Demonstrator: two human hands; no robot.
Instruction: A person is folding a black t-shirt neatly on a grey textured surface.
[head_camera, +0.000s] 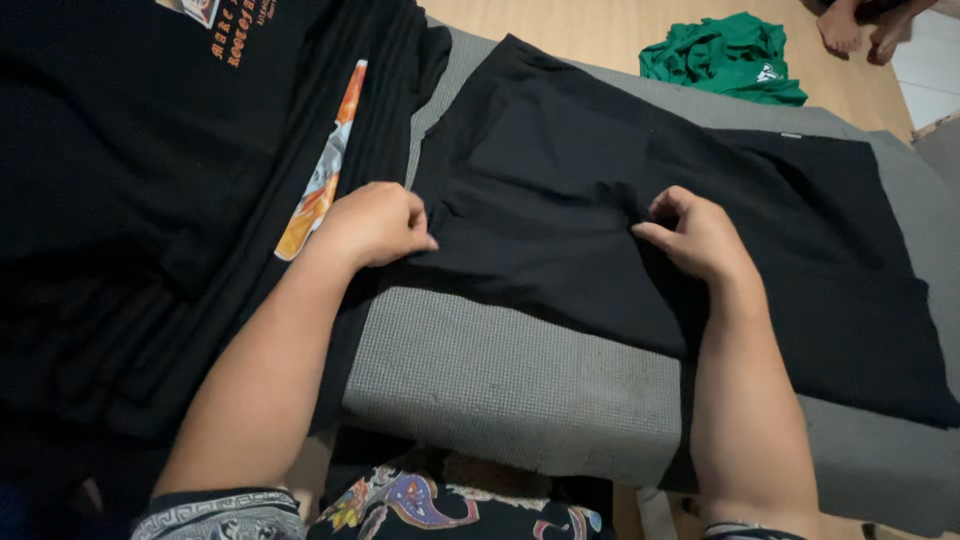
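A black garment (560, 190) lies spread flat on a grey textured mat (510, 380). My left hand (375, 222) pinches the garment's near left edge, fingers closed on the cloth. About the middle of the garment my right hand (695, 238) grips a fold of the same fabric, fingers curled into it. Both forearms reach in from the bottom of the view.
A stack of black printed shirts (170, 180) with orange graphics lies to the left, overlapping the mat. A crumpled green garment (725, 55) sits on the wooden floor at the back. Another person's bare feet (860, 28) show at the top right.
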